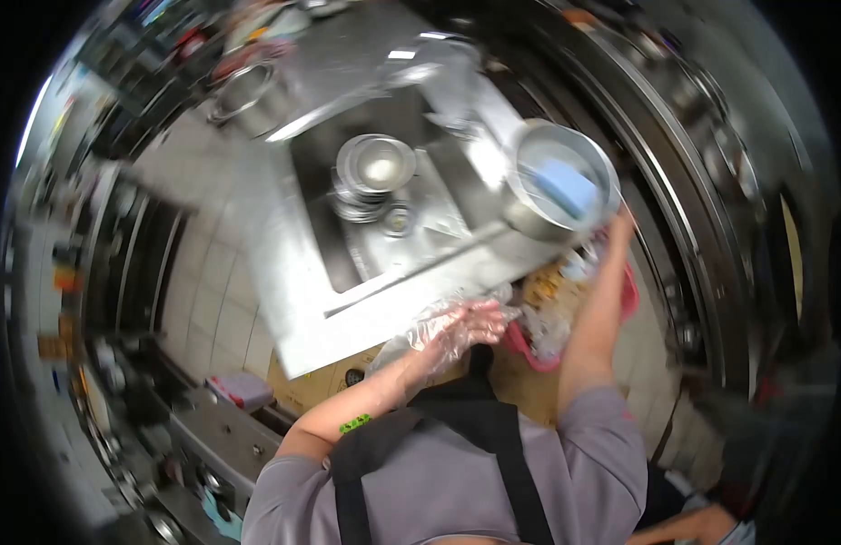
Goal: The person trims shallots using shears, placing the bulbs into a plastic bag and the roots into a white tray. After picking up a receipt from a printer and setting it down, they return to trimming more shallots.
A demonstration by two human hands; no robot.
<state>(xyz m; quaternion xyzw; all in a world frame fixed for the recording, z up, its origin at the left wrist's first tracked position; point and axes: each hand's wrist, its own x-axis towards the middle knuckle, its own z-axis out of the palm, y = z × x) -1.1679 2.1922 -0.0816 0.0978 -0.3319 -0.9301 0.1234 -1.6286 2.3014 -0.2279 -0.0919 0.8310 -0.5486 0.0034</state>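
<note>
My left hand, in a loose clear plastic glove, is held in front of my apron near the sink counter's front edge, fingers apart and holding nothing visible. On the right, my right hand is at the rim of a round metal pot, its fingers mostly hidden by the rim. A light blue block-like item lies inside the pot, which is at the counter's right edge. Stacked metal bowls sit in the metal sink, beside its drain.
Below the pot is a pink basket with plastic bags and scraps. A large metal pot stands at the upper left. Dark shelving lines the left; long metal counters curve along the right. Another person's arm shows at lower right.
</note>
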